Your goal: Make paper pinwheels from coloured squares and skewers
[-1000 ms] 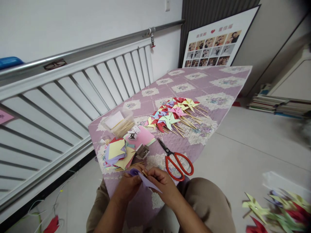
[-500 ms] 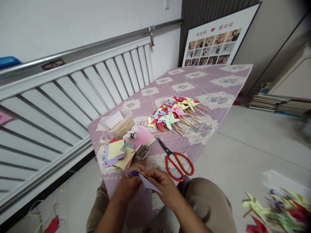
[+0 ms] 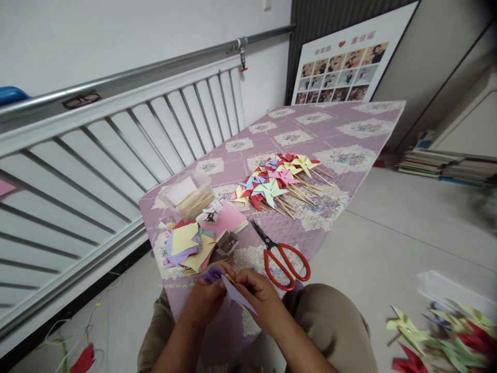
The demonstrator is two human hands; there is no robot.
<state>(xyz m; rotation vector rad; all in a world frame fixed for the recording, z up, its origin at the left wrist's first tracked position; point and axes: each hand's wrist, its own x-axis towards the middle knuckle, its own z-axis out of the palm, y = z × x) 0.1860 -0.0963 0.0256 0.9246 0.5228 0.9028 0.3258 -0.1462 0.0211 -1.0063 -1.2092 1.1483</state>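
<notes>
A purple paper pinwheel (image 3: pixel 237 295) is held between both hands above the near edge of the table, one of its corners curled over. My left hand (image 3: pixel 209 294) pinches its curled side. My right hand (image 3: pixel 259 296) is closed on the other side, where the end of a thin wooden stick shows by the fingertips. Red-handled scissors (image 3: pixel 277 254) lie to the right of my hands, blades pointing away. Just beyond my left hand are a stack of cut paper squares (image 3: pixel 184 241) and a small open box of metal pins (image 3: pixel 227 242).
Finished pinwheels (image 3: pixel 275 181) on sticks lie heaped mid-table. A clear box of wooden sticks (image 3: pixel 196 202) stands at the left, near pink paper (image 3: pixel 229 216). A radiator (image 3: pixel 116 150) borders the table's left side. More pinwheels (image 3: pixel 446 331) lie at lower right.
The purple paper's left corner is curled over more, and the flat flap in my right hand has tilted slightly downward. Both hands stay in nearly the same place.
</notes>
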